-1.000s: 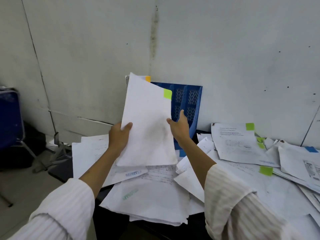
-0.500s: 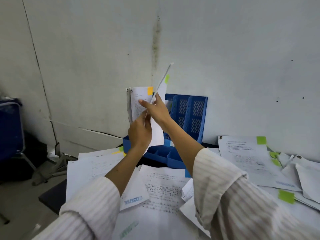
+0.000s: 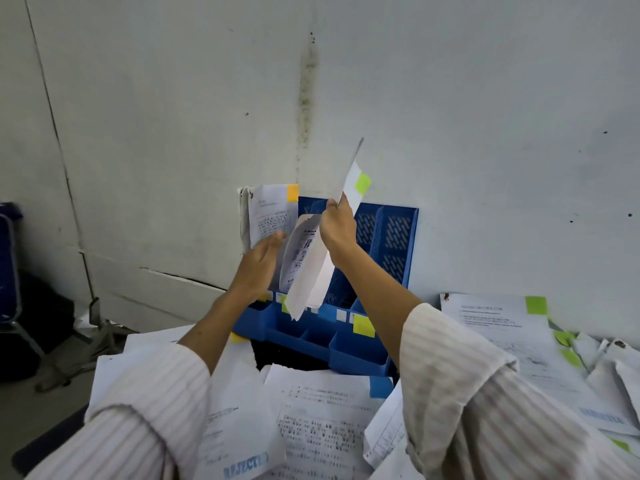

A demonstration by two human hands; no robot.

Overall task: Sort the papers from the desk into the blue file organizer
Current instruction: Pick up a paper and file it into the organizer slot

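1. Since 0.5 s ago, your left hand has let go of the sheet and now lies with straight fingers against the papers with the orange tab, which stand in the left slot.
2. Head view: your right hand pinches the sheet with the green tab, held tilted, its lower end in front of the blue file organizer by the wall.
3. Loose papers cover the desk below.

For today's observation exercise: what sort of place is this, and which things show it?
Probably an office desk: a blue file organizer against the wall, loose printed papers with sticky tabs, and a chair.
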